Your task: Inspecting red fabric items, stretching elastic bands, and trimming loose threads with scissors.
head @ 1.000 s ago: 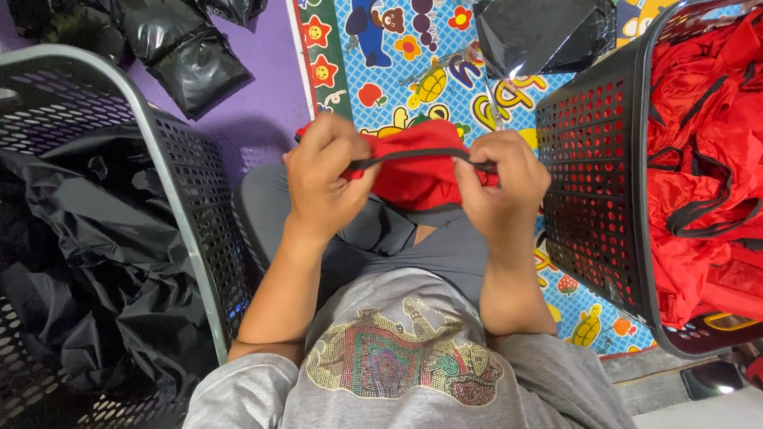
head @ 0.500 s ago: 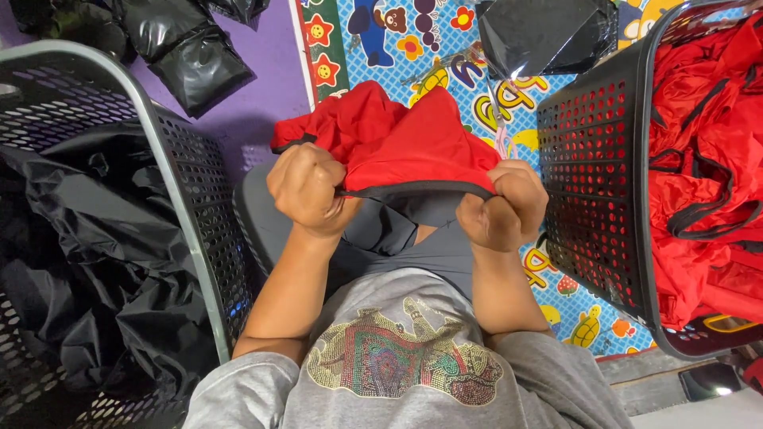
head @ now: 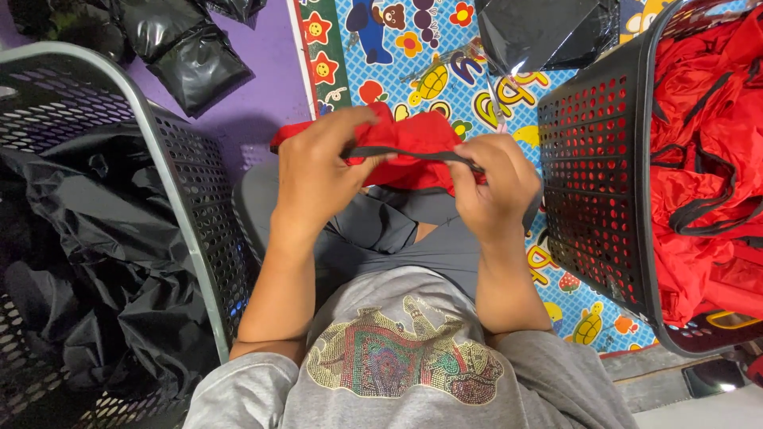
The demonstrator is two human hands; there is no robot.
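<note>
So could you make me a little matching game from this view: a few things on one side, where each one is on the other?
Things:
1. red cloth
2. left basket
3. right basket
4. play mat

Places or states:
a. full of red fabric
b. on the floor, printed with animals and flowers
c. held in both hands over the lap
d. full of black fabric

Pairs: 1-c, 2-d, 3-a, 4-b. The left hand and right hand pinch the black strap of the cloth.
</note>
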